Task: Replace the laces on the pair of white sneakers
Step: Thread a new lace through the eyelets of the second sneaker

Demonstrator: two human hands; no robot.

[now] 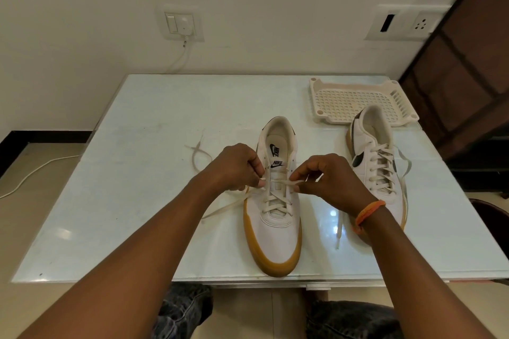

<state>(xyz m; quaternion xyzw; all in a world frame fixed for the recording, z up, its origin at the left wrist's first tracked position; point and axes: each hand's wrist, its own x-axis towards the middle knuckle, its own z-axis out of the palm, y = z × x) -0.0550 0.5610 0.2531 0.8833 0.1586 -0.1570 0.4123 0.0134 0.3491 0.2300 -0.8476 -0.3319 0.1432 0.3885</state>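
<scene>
Risk, judged from the present layout: the cream flat lace (276,195) is threaded only through the lower eyelets of the white gum-soled sneaker (272,217) standing mid-table, toe toward the near edge. A hard pull on one side could drag the other end back out of its eyelet or leave the two ends uneven. The free length trailing left across the pale glass-topped table (124,201) could also snag under the sole.

Left hand (237,166): fingers curled, thumb and fingertips pinching the lace at the shoe's left eyelet row. Right hand (327,181): likewise curled, pinching the lace at the right row; orange band (369,212) on that wrist. Both hands are closed on the lace, neither flat on the shoe.

Second white sneaker with black swoosh (377,162) lies near the right edge, laced to the top, ends loose. A loose spare lace (197,151) lies left of centre. Cream perforated plastic tray (355,102) sits at the far right corner.
</scene>
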